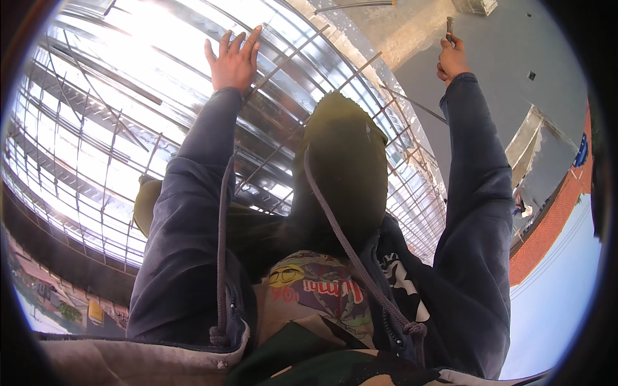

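Note:
My left hand [234, 63] reaches out over a grid of thin steel rebar [291, 56], fingers spread, holding nothing. Its fingertips are close to the bars; I cannot tell whether they touch one. Shiny corrugated metal decking [273, 90] lies under the grid and glares on the left. My right hand [453, 59] is closed around a short dark hand tool that looks like pliers [450, 27], its head pointing away from me. This hand is over the grey slab, to the right of the grid, and the tool's handles are mostly hidden in the fist.
My bent knee [344, 148] in olive trousers rises over the grid. Bare rebar ends [378, 55] stick out toward the grey concrete slab [496, 71]. A concrete-edged opening [524, 136] and a red brick wall [550, 222] are at the right. A concrete block [475, 6] sits at the far edge.

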{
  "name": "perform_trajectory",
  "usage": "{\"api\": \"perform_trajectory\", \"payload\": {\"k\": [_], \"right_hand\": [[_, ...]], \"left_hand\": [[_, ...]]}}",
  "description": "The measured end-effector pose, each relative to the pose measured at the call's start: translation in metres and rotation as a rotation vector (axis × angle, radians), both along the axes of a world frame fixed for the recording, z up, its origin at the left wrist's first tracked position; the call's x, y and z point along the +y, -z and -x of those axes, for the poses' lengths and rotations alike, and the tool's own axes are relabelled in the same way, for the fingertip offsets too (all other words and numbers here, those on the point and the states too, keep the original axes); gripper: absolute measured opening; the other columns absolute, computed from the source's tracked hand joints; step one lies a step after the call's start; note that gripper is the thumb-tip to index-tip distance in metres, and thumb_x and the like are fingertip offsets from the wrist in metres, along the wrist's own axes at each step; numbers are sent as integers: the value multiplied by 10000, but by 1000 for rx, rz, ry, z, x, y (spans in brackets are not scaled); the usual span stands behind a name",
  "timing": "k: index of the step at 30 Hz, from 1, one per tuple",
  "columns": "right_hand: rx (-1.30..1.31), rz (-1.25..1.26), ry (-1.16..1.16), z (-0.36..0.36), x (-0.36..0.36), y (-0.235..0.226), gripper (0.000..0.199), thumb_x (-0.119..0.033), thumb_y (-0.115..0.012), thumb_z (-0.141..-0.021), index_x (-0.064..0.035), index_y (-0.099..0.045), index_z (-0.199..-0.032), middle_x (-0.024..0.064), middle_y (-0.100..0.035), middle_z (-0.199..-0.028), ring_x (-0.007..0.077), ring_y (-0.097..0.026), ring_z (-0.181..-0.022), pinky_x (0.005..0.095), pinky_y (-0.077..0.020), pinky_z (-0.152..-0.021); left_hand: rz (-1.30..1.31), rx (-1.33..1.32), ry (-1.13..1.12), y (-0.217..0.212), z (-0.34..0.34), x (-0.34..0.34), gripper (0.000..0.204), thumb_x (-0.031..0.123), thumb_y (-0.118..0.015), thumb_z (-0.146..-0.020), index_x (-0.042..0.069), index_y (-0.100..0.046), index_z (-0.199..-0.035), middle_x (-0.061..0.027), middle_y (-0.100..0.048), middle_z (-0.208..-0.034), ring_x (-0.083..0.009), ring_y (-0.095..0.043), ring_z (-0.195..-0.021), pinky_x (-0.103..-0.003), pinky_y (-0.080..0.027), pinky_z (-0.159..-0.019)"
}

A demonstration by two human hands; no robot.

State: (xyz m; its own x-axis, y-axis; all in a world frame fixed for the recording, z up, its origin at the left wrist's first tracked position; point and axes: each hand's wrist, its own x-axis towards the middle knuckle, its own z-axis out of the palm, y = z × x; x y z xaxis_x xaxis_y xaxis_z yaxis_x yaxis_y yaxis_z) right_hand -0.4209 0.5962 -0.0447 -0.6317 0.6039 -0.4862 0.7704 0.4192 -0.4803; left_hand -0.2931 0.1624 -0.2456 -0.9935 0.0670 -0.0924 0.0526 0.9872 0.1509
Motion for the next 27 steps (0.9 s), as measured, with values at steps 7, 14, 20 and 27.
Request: {"api": "perform_trajectory", "payload": {"k": [7,14,20,27], "right_hand": [[-417,195,-257,-11,-19,-18,432,-345,-558,-1099,-268,-462,-1513,-5,-464,-796,65,-328,-492,260,-254,-406],[-652,179,-464,-42,-32,-18,424,-329,-569,-1091,-262,-477,-1499,12,-435,-799,77,-281,-484,273,-192,-396],[-464,242,-250,-42,-30,-3,422,-329,-560,-1091,-252,-487,-1499,-6,-398,-742,70,-261,-462,285,-208,-393],[-278,157,-153,-34,-21,6,439,-318,-576,-1082,-274,-497,-1512,-1,-432,-735,101,-285,-448,286,-212,-390]], "left_hand": [[11,8,-4,2,-6,-2,471,489,-331,-1165,515,-359,-1635,27,-621,-1515,-226,-404,-1547,-675,-63,-1298],[30,83,-14,5,-3,-5,464,497,-322,-1163,529,-362,-1624,39,-669,-1456,-220,-451,-1513,-667,-115,-1290],[9,89,-17,11,-3,-4,465,491,-313,-1166,522,-361,-1628,33,-659,-1470,-221,-442,-1521,-669,-107,-1292],[10,88,-12,7,-2,-1,465,487,-302,-1169,501,-380,-1627,35,-635,-1500,-221,-433,-1527,-663,-106,-1298]]}}
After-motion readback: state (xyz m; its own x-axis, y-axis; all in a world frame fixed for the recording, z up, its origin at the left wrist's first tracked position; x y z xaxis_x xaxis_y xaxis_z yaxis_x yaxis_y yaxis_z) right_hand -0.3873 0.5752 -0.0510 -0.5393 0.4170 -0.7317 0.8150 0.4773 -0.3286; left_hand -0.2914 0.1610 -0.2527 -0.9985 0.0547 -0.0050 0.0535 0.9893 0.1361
